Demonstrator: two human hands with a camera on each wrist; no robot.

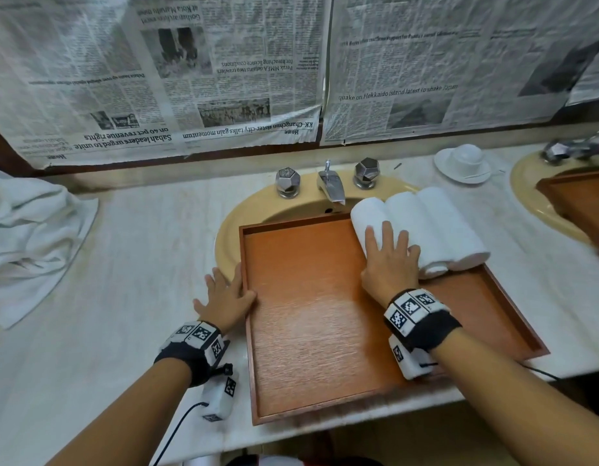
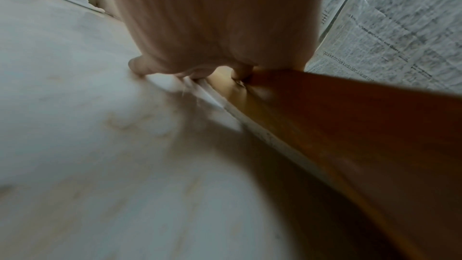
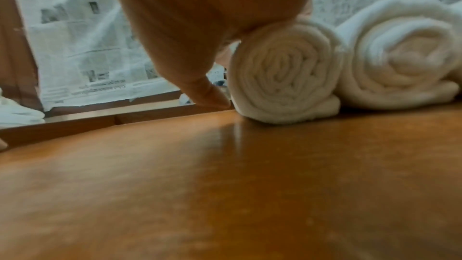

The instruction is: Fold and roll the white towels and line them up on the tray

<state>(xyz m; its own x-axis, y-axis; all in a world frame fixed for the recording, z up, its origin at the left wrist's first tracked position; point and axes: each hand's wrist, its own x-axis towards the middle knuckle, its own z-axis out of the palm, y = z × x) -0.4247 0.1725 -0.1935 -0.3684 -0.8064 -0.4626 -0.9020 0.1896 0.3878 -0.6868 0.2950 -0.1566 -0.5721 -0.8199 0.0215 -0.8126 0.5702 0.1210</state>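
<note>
A wooden tray lies across the yellow sink. Three rolled white towels sit side by side in its far right corner: the left roll, the middle roll and the right roll. My right hand rests flat on the left roll with straight fingers. In the right wrist view the thumb points down to the tray floor beside that roll. My left hand lies open against the tray's left rim, thumb over the rim. The left wrist view shows that hand beside the tray wall.
A heap of loose white towels lies on the marble counter at the far left. The tap and two knobs stand behind the tray. A cup on a saucer and a second tray are at the right. Newspaper covers the wall.
</note>
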